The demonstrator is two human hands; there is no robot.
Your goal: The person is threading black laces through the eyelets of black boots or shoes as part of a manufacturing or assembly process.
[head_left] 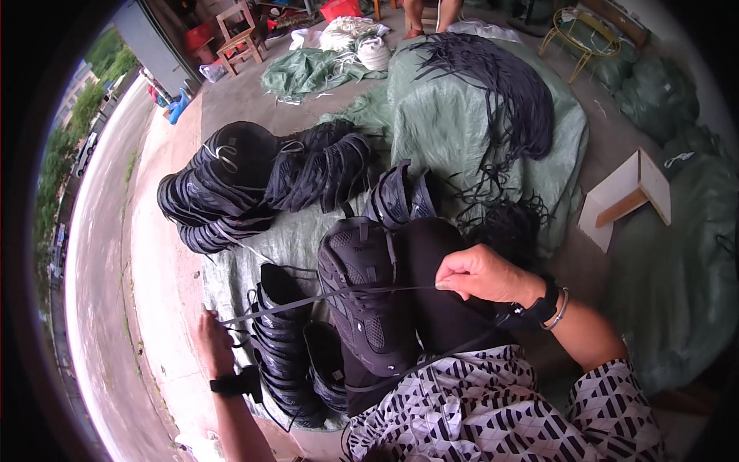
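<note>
- Right hand (481, 273) at 3 o'clock, fingers pinched together on a black shoelace (331, 295).
- The lace runs taut across to the left hand (214, 343) at 8 o'clock, fingers clamped on its far end.
- Black shoe (366, 300) sits on the lap, dead centre.
- Piled black shoes (231, 185) lie at 11 o'clock on a green tarp (446, 115).

Green tarpaulin (446, 115), draped over a mound, beyond the fingers. Bundle of black laces (512, 85) lying on it. Stacked dark shoes (231, 185), far left of the fingers. White wooden box (627, 192), right. Yellow wire-frame stool (581, 35), wooden chair (239, 35), background.
</note>
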